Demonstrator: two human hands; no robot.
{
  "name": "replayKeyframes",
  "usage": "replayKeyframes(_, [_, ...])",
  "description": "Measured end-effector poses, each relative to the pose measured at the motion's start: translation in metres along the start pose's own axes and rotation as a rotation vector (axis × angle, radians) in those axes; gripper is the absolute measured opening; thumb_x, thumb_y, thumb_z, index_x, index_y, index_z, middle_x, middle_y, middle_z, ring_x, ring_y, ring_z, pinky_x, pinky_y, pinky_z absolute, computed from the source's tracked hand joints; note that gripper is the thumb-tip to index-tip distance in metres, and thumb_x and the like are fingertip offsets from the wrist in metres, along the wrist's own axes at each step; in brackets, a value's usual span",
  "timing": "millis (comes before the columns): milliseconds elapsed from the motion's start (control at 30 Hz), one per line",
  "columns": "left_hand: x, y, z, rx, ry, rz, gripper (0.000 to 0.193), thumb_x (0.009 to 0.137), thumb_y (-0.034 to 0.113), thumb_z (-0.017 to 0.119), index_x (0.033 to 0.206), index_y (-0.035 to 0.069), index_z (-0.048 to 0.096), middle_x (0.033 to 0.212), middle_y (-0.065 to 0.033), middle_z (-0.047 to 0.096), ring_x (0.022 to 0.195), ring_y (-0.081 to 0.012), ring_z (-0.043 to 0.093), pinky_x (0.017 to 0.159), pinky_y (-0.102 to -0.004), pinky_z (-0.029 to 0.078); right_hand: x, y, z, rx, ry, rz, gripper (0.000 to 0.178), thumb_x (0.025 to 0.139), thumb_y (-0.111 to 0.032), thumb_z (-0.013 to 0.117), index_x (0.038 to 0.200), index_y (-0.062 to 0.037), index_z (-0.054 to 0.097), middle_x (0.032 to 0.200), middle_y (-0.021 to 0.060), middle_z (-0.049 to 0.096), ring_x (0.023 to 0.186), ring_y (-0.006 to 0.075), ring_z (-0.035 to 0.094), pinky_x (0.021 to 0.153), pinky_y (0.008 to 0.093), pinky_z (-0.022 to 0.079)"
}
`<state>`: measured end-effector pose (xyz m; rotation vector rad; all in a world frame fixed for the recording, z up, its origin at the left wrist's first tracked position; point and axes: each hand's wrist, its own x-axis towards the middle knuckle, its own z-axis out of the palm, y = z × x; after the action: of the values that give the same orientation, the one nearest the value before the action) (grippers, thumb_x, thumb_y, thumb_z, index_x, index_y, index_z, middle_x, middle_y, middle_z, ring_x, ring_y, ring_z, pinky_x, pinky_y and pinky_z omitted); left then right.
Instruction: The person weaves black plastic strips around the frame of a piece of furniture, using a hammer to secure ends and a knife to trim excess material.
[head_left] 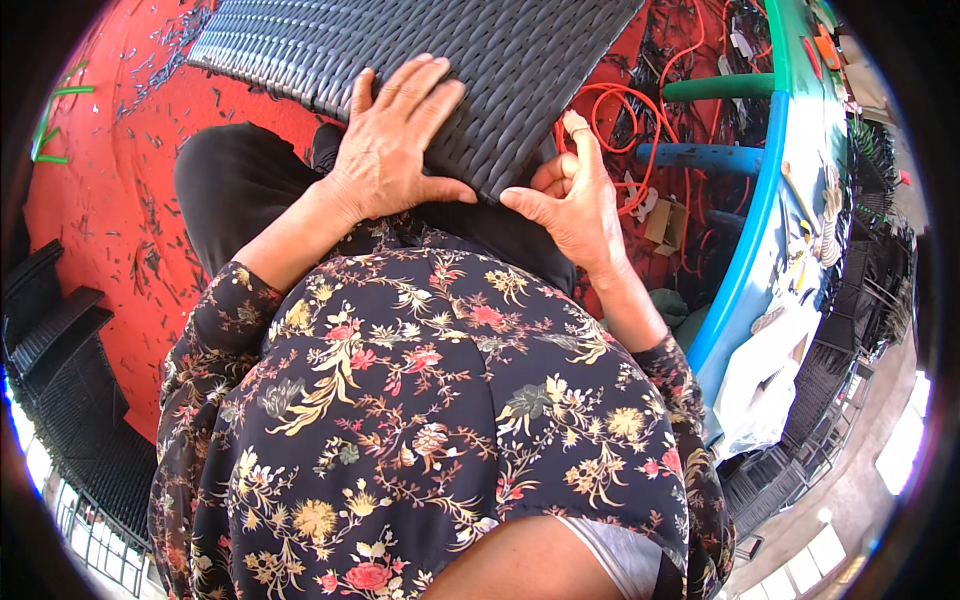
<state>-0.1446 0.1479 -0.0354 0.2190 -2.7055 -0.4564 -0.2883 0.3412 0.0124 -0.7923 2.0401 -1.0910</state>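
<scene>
A dark grey woven wicker panel [450, 60] lies across my lap and reaches up to the top of the view. My left hand [395, 135] rests flat on its near part, fingers spread and palm down. My right hand [570, 195] pinches the panel's near right corner between thumb and fingers, with the index finger curled at the edge. My floral sleeves and black trousers [235, 180] fill the lower half of the view.
Red floor [110, 220] strewn with short dark cut strips lies to the left. Orange cords [625, 110] coil on the floor at right beside a blue and green table [770, 200] holding tools. Black wicker pieces [60, 340] stack at the far left.
</scene>
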Motion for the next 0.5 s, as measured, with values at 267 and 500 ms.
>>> replayKeyframes(267, [0.004,0.004,0.002,0.008,0.02,0.015,0.095,0.062,0.068,0.069,0.128,0.002,0.05,0.14,-0.0159,0.042,0.133,-0.0311,0.035,0.105,-0.0609,0.022,0.007,0.007,0.025,0.09,0.149,-0.126,0.092,0.073,-0.023,0.08,0.14,0.0018,0.023,0.067,0.0076,0.06,0.061,0.0159,0.059,0.06,0.0293,0.048])
replayKeyframes(500, [0.004,0.01,-0.003,0.031,-0.011,-0.021,0.098,0.066,0.074,0.06,0.131,0.001,0.047,0.141,-0.0172,0.04,0.133,-0.0342,0.036,0.107,-0.0565,0.021,0.014,0.014,0.014,0.198,0.214,-0.154,0.05,0.085,-0.013,0.069,0.126,0.0027,0.047,0.081,0.0067,0.06,0.067,0.0086,0.058,0.059,0.0229,0.048])
